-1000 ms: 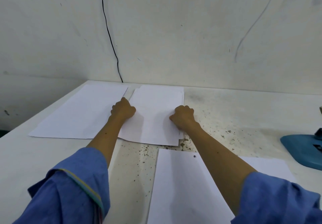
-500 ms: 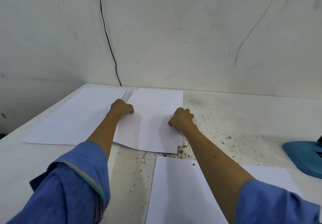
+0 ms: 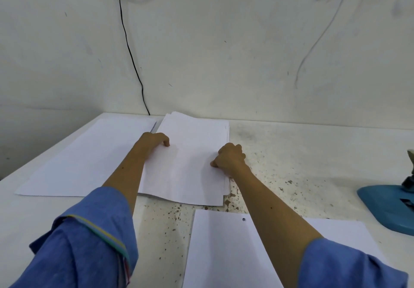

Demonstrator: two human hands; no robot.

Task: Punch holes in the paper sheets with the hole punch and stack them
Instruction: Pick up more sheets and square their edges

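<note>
A stack of white paper sheets (image 3: 190, 160) lies in the middle of the table, its near edge slightly lifted and curved. My left hand (image 3: 153, 141) grips the stack's left edge, thumb on top. My right hand (image 3: 230, 157) grips its right edge with curled fingers. A second white sheet or pile (image 3: 85, 157) lies flat to the left. Closer to me lies a sheet with a punched hole (image 3: 224, 249), with another sheet under it to the right. The blue hole punch (image 3: 389, 207) stands at the right edge, partly cut off.
The white table (image 3: 302, 157) is speckled with brown chips and paper specks. A stained wall (image 3: 224, 52) rises right behind it, with a black cable (image 3: 132, 59) hanging down to the table's back edge. The table's left edge slants away at the far left.
Both hands have shifted on the middle stack and its far left corner and near edge have lifted a little. The view has moved so more of the hole punch shows.
</note>
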